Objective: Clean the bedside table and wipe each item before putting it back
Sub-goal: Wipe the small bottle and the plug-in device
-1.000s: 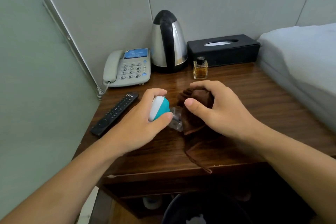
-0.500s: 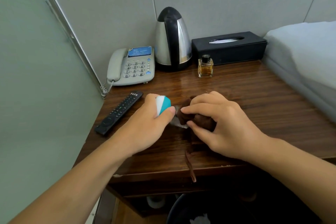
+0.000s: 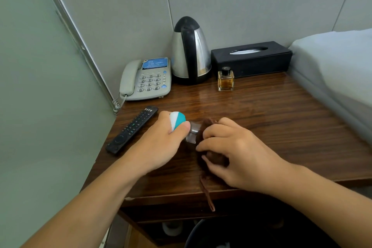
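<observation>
Head view: left hand (image 3: pixel 161 143) grips teal bottle (image 3: pixel 177 120), right hand (image 3: pixel 231 153) pinches brown cloth (image 3: pixel 205 127) around its clear end; best to rotate bottle, keep it above tabletop (image 3: pixel 271 119).

Only stuff you can actually read is the phone (image 3: pixel 148 80) keypad: digits 1 to 9, 0, plus * and #. Its blue label and the white print on the remote (image 3: pixel 131 130) are too blurry.

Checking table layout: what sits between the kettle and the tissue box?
In the head view, the small amber perfume bottle stands just in front of the gap between kettle and black tissue box.
</observation>
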